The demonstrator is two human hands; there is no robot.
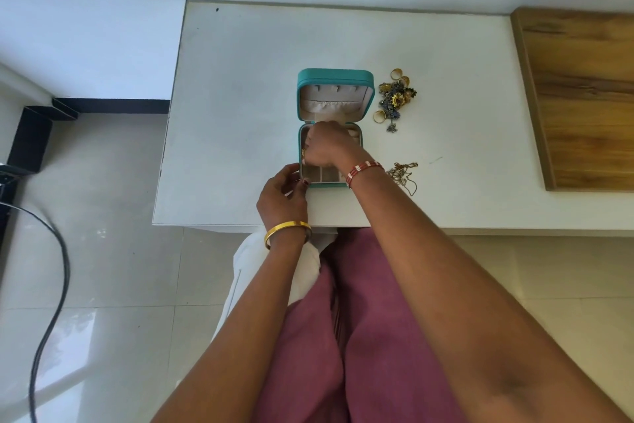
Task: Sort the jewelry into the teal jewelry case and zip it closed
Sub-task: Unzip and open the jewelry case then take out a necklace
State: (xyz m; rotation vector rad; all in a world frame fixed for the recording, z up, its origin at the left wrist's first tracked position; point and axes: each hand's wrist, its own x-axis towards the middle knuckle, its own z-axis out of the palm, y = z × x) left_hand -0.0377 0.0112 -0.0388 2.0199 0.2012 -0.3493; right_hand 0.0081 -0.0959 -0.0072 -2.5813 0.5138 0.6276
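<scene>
The teal jewelry case (334, 75) lies open on the white table (240, 79), lid tilted back, beige lining showing. My right hand (329, 146) reaches into the base with curled fingers; something small and gold shows at its fingertips near the left wall, but what it holds is hidden. My left hand (283, 192) rests at the case's front left corner with fingers curled, touching the edge. A heap of gold rings, brooches and flower pieces (396, 98) lies right of the lid. A tangled gold chain (404, 174) lies right of the base, beside my right wrist.
A wooden board (583, 96) covers the table's right end. The table's front edge runs just behind my left wrist. A black cable (51, 285) trails over the tiled floor at left. My lap in maroon cloth (343, 319) is below the table.
</scene>
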